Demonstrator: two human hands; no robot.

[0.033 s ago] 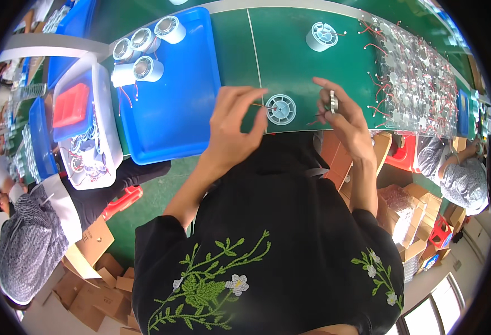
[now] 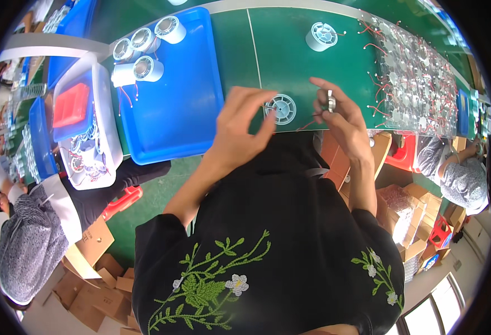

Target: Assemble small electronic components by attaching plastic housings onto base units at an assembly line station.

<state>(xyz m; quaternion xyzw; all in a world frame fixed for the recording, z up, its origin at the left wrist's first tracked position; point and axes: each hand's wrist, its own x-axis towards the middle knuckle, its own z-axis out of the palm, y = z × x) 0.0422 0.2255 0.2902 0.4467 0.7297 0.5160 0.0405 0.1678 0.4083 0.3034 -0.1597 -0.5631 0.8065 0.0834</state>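
At the near edge of a green table [image 2: 284, 61], looks down on a white spoked wheel [image 2: 283, 109], face up between both hands; takes its hub as the centre of the clock. Toward nine o'clock, holds the left hand [image 2: 237, 125] loosely curled beside the rim, with thumb and forefinger parted and nothing plainly caught between them; cannot tell from this angle whether fingertip meets rim. Toward three o'clock, pinches a small metallic disc [image 2: 331, 101] between thumb and fingers of the right hand [image 2: 343, 114], forefinger raised. At four o'clock, shows a thin red wire [image 2: 307, 125] by that hand, with ends hard to make out.

With disc and wheel apart, judges this piece unfinished. Toward one o'clock, has one white cylinder [image 2: 322, 37] standing alone with a red lead. At ten o'clock, counts five more white cylinders [image 2: 170, 29] grouped in a blue tray [image 2: 184, 106], seemingly further along. Between two and three o'clock, has many round parts with red leads [image 2: 413, 78], apparently unused as yet. Beyond the tray at nine o'clock, takes in a translucent bin [image 2: 102, 100] of wired pieces; farther out, glimpses co-workers' grey tops [image 2: 36, 240] at eight and four.
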